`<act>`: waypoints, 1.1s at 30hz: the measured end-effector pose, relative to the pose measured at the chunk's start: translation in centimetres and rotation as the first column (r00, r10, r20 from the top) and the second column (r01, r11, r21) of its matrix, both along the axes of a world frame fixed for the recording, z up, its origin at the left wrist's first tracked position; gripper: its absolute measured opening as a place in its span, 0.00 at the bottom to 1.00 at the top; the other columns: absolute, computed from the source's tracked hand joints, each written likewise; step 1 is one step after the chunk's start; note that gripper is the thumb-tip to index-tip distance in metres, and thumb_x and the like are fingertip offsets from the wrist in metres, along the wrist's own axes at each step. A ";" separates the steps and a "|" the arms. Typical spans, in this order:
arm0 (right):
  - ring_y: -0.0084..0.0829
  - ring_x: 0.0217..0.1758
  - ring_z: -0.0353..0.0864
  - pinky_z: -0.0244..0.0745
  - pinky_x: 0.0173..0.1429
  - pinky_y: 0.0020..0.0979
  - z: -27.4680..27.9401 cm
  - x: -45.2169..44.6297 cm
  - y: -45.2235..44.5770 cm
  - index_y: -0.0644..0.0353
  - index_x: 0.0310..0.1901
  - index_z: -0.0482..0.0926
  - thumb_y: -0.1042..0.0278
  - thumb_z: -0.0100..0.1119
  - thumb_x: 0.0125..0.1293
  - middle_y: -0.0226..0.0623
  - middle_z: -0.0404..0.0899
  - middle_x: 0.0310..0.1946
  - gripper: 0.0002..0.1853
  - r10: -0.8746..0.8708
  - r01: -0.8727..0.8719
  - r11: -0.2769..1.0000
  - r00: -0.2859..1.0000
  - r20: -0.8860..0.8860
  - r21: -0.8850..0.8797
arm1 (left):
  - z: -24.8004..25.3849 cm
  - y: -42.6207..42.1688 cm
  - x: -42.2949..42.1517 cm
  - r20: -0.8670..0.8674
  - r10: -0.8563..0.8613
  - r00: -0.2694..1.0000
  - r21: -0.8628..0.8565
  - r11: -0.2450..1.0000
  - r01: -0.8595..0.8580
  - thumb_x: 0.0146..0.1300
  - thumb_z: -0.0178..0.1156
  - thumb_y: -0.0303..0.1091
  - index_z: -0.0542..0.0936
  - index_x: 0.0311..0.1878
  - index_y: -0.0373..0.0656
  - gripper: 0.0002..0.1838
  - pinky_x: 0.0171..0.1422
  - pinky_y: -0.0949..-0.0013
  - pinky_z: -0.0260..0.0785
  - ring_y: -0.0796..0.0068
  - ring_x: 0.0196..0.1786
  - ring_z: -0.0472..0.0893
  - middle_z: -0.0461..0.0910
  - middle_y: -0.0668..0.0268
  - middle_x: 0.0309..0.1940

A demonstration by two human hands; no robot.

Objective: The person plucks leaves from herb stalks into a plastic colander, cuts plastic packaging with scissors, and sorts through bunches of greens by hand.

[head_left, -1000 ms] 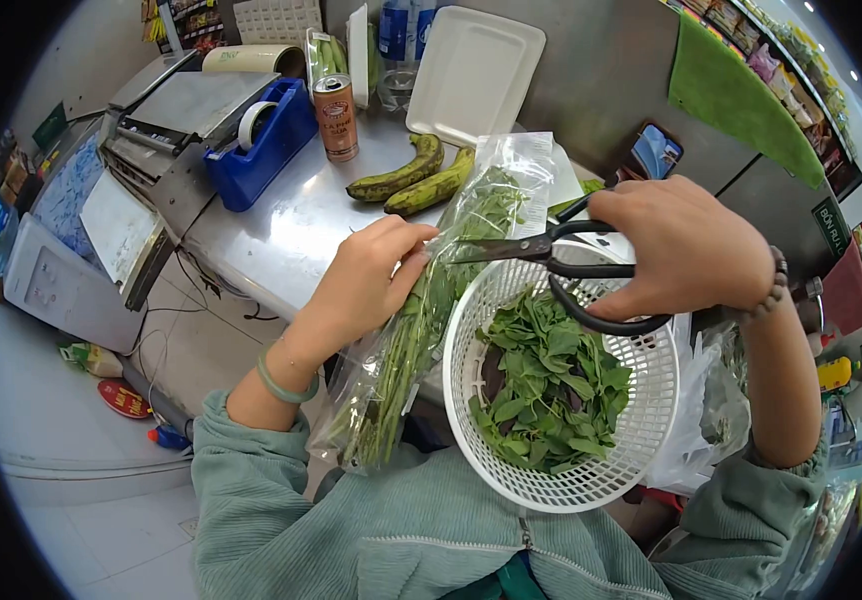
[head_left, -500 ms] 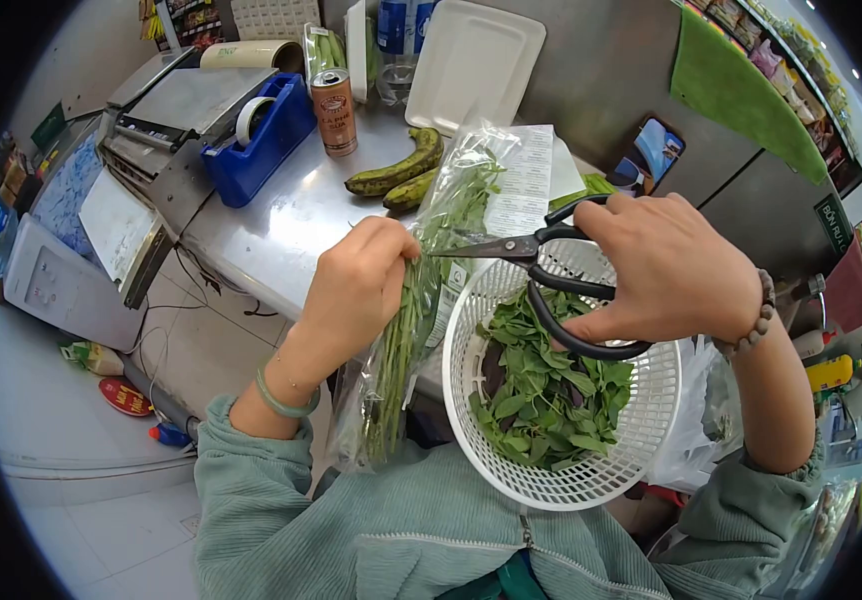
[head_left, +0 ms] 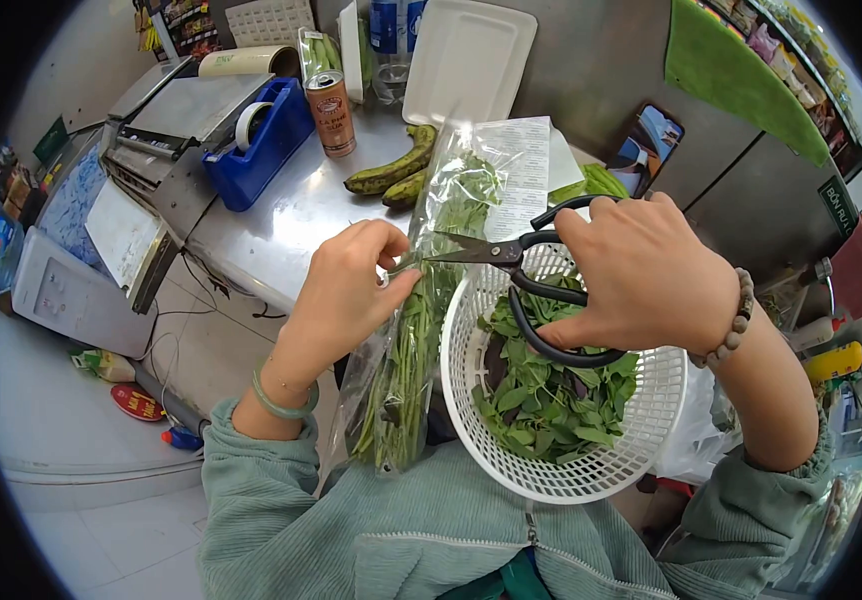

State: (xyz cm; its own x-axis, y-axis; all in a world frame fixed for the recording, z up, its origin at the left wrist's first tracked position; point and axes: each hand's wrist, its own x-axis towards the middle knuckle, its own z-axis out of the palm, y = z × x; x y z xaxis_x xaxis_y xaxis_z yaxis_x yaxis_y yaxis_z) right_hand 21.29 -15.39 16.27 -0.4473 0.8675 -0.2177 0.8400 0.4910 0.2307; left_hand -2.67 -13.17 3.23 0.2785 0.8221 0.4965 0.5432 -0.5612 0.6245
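A clear plastic bag (head_left: 406, 370) of long green stems and leaves lies lengthwise in front of me, its leafy end toward the counter. My left hand (head_left: 349, 285) grips the bag's left edge near its middle, thumb and index finger loosely bent at the film. Black-handled scissors (head_left: 499, 252) are in my right hand (head_left: 641, 275), fingers and thumb through the loops. Their blades are slightly apart, with the tips at the bag beside my left thumb. Below my right hand, a white basket (head_left: 456, 400) holds loose green leaves (head_left: 551, 400).
On the metal counter (head_left: 271, 235) stand a blue tape dispenser (head_left: 266, 145), a brown can (head_left: 331, 115) and two green-brown bananas (head_left: 396, 170). A white tray (head_left: 471, 60) leans at the back, near a phone (head_left: 651, 145). A scale-like machine (head_left: 166, 130) is on the left.
My left thumb and index finger have spread apart somewhat from a tighter pinch. The scissors have shifted slightly left, and their blades have parted.
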 end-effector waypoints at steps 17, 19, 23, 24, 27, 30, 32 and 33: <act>0.45 0.31 0.79 0.73 0.38 0.40 -1.2 0.9 -1.1 0.69 0.34 0.73 0.34 0.65 0.50 0.47 0.76 0.27 0.36 0.033 -0.031 0.999 0.987 -0.158 0.011 | -0.4 0.4 0.3 0.329 0.058 0.943 -0.149 0.989 -0.009 0.58 0.61 0.19 0.68 0.37 0.40 0.11 0.31 0.83 0.69 0.85 0.35 0.78 0.76 0.69 0.30; 0.44 0.30 0.79 0.73 0.37 0.40 -1.4 0.8 -1.4 0.68 0.34 0.73 0.34 0.65 0.50 0.47 0.76 0.27 0.35 0.022 -0.017 0.999 0.988 -0.153 0.032 | -0.2 0.2 0.5 0.363 0.061 0.930 -0.184 0.983 0.007 0.58 0.61 0.19 0.68 0.37 0.40 0.11 0.31 0.83 0.69 0.85 0.35 0.78 0.76 0.69 0.30; 0.42 0.29 0.79 0.72 0.34 0.40 -2.2 0.9 -1.9 0.67 0.32 0.73 0.36 0.65 0.53 0.46 0.76 0.27 0.34 0.027 -0.008 0.994 0.984 -0.176 0.107 | 0.0 0.0 0.7 0.309 0.075 0.948 -0.162 0.986 -0.025 0.57 0.61 0.19 0.68 0.37 0.41 0.11 0.30 0.84 0.67 0.87 0.33 0.76 0.77 0.69 0.31; 0.42 0.29 0.79 0.72 0.34 0.40 -2.4 1.0 -2.0 0.67 0.32 0.73 0.36 0.64 0.54 0.45 0.76 0.27 0.33 0.028 -0.006 0.993 0.982 -0.187 0.118 | 0.3 -0.1 0.5 0.252 0.085 0.964 -0.141 0.989 -0.050 0.57 0.61 0.19 0.68 0.37 0.41 0.12 0.29 0.84 0.66 0.87 0.32 0.76 0.77 0.70 0.30; 0.41 0.29 0.79 0.71 0.34 0.40 -2.0 0.6 -1.9 0.67 0.33 0.73 0.38 0.63 0.56 0.44 0.76 0.27 0.32 -0.042 0.053 0.997 0.984 -0.171 0.059 | 0.7 -0.2 0.3 0.219 0.080 0.973 -0.098 0.993 -0.059 0.56 0.62 0.19 0.68 0.37 0.42 0.12 0.27 0.85 0.62 0.89 0.31 0.74 0.77 0.71 0.29; 0.40 0.29 0.78 0.70 0.34 0.38 -1.8 0.4 -1.9 0.66 0.33 0.73 0.38 0.63 0.57 0.42 0.76 0.27 0.31 -0.056 0.072 0.994 0.982 -0.181 0.086 | 1.0 -0.2 0.4 0.270 0.077 0.960 -0.092 0.994 -0.053 0.56 0.62 0.19 0.68 0.37 0.42 0.13 0.27 0.85 0.60 0.89 0.30 0.74 0.76 0.72 0.28; 0.38 0.29 0.78 0.70 0.34 0.37 -2.1 0.6 -1.8 0.65 0.33 0.74 0.38 0.63 0.56 0.41 0.75 0.27 0.30 -0.007 0.042 0.975 0.988 -0.154 0.220 | 1.2 -0.2 0.6 0.298 0.085 0.951 -0.086 0.994 -0.062 0.56 0.62 0.20 0.68 0.37 0.43 0.13 0.28 0.85 0.60 0.89 0.30 0.73 0.76 0.73 0.28; 0.37 0.29 0.78 0.69 0.34 0.36 -2.2 0.7 -1.8 0.64 0.33 0.74 0.38 0.64 0.56 0.40 0.75 0.27 0.30 0.015 0.025 0.958 0.990 -0.137 0.285 | 1.2 -0.3 0.7 0.307 0.091 0.947 -0.083 0.994 -0.069 0.57 0.63 0.20 0.68 0.37 0.43 0.12 0.28 0.85 0.60 0.89 0.29 0.73 0.76 0.73 0.28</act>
State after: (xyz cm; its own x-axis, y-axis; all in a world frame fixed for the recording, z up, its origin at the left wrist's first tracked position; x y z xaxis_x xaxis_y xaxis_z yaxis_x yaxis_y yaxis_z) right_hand 21.95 -17.15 14.09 -0.4513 0.8866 0.1016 0.8754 0.4177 0.2433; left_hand -1.97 -13.45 4.44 0.0524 0.8713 0.4879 0.3581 -0.4724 0.8053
